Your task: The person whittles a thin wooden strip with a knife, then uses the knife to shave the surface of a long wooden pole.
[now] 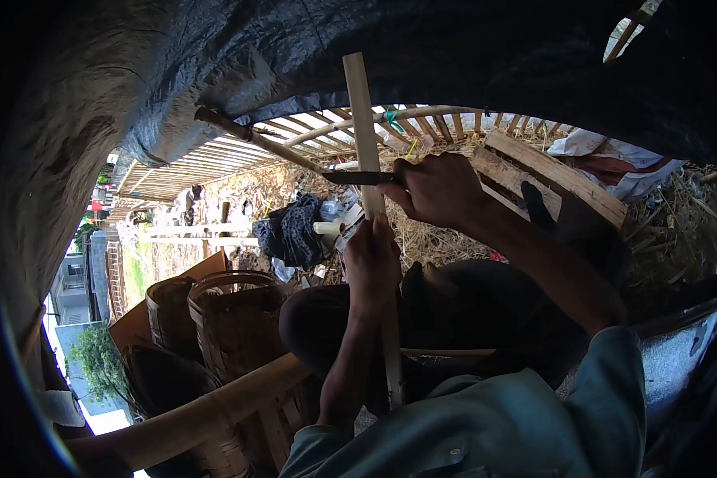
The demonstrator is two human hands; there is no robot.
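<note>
A long pale strip of bamboo or wood (360, 111) stands nearly upright in the picture, its lower end near the shirt. My left hand (372, 259) is closed around the strip at its middle. Above it, my right hand (438, 187) grips the handle of a dark knife (362, 178). The blade points left and lies across the strip, a little above my left fingers. The knife's handle is mostly hidden in my right fist.
Woven baskets (235, 319) stand at the lower left behind a thick bamboo pole (215, 410). A slatted bamboo fence (239, 155) curves beyond my hands. Dark netting (291, 231) and wooden planks (554, 179) lie on straw-covered ground. Dark sheeting (247, 72) hangs overhead.
</note>
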